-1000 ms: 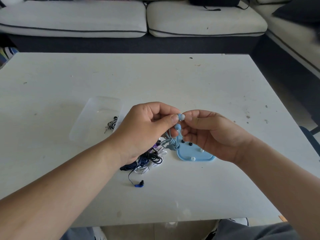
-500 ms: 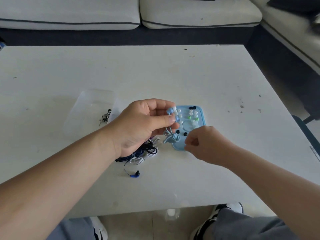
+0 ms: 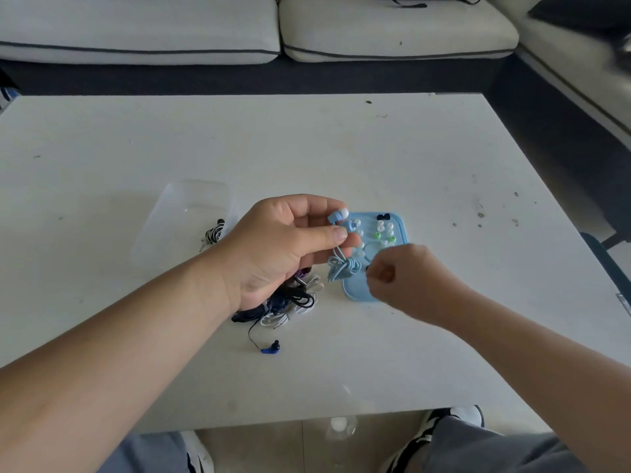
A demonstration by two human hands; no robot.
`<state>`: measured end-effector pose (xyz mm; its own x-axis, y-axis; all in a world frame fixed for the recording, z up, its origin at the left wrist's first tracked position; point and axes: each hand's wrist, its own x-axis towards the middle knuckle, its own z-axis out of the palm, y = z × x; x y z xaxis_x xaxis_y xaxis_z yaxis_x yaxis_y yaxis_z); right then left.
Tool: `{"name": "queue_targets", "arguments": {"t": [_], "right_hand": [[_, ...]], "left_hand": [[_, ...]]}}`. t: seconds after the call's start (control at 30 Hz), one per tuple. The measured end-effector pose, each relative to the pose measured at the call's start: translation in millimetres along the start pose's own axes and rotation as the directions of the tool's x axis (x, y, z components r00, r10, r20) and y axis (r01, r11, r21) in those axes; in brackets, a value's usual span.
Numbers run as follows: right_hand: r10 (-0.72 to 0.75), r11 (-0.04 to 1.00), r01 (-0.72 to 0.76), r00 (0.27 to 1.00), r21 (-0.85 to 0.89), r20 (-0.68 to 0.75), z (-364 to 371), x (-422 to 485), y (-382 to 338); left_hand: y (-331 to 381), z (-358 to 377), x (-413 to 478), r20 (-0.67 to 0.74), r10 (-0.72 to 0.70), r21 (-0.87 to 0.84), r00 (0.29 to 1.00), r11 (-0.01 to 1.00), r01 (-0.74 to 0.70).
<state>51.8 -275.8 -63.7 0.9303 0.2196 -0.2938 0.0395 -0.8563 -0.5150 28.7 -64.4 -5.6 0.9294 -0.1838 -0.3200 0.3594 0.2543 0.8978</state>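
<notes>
The light-blue wired earphones [image 3: 338, 216] are pinched in the fingers [image 3: 317, 201] of the left hand [image 3: 283, 247], raised beside the pale-blue tray of silicone ear tips [image 3: 353, 288]. The right hand [image 3: 406, 271] is curled over it; a held tip cannot be confirmed. One tip should be pressed on squarely.

There is one table [image 3: 341, 158], one blue tray [image 3: 355, 292], one clear box [image 3: 191, 213] at the left, one pale blue earphone set [image 3: 343, 269], two green ear tips [image 3: 377, 235], and two black ear tips [image 3: 383, 217] at the tray's far edge.
</notes>
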Motion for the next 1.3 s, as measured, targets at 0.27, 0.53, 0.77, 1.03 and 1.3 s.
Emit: {"name": "queue_targets", "arguments": {"t": [0.27, 0.53, 0.77, 1.03, 1.3], "right_hand": [[0.067, 0.377, -0.113, 0.993, 0.919, 0.094, -34.0, -0.8, -36.6], [-0.050, 0.247, -0.138, 0.987, 0.959, 0.155, -35.7, 1.2, -46.7], [-0.050, 0.179, -0.161, 0.984, 0.971, 0.172, -36.1, -1.0, -50.1], [-0.071, 0.155, -0.167, 0.981, 0.974, 0.180, -32.8, -2.1, -51.2], [-0.067, 0.006, -0.170, 0.983, 0.985, 0.170, -23.4, -4.8, -55.9]], "left_hand": [[0.5, -3.6, 4.5, -0.080, 0.028, 0.059, 0.996, 0.998, -0.023], [0.5, -6.2, 9.2, -0.158, 0.109, 0.077, 0.981, 0.992, -0.098], [-1.5, -3.4, 8.0, -0.172, 0.234, 0.164, 0.957, 0.965, -0.206], [-3.7, -4.2, 9.4, -0.188, 0.300, 0.201, 0.935, 0.944, -0.262], [-6.9, -4.3, 12.1, -0.236, 0.364, 0.280, 0.901, 0.913, -0.296]]}}
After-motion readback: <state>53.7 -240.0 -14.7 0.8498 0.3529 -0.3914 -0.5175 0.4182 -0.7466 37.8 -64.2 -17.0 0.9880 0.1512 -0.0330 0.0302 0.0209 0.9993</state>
